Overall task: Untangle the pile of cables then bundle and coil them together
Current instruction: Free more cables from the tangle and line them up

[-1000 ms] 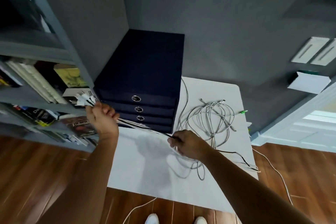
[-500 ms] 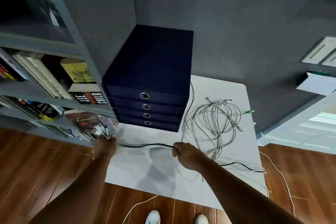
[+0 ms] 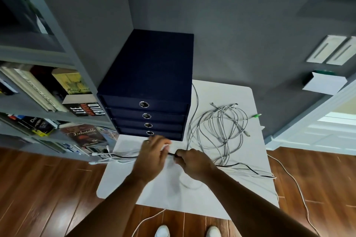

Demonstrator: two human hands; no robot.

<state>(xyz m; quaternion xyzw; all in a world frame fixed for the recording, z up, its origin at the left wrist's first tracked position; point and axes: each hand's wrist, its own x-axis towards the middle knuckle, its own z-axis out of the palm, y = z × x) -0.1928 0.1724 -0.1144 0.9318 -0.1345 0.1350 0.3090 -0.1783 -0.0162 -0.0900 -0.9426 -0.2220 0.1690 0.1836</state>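
Our right hand [image 3: 192,162] pinches the cable bundle [image 3: 125,157], and our left hand [image 3: 152,157], just beside it, curls its fingers around the same bundle. Beyond the grip, the loose cables [image 3: 221,127] lie on the table [image 3: 254,146].

This looks like a home study or home-office corner. A grey bookshelf [image 3: 63,59] along the left side holds paperback novels [image 3: 86,109] and other books, some upright and some lying flat. A dark blue drawer box [image 3: 152,71] with four ring-pull drawers stands at the back of a small white table [image 3: 123,184], which is set into a corner of grey walls [image 3: 231,25]. Loose cables [image 3: 223,113] lie on the table. The floor [image 3: 48,188] is glossy wood plank. White panelled woodwork [image 3: 327,131], probably a door, shows at the right edge.
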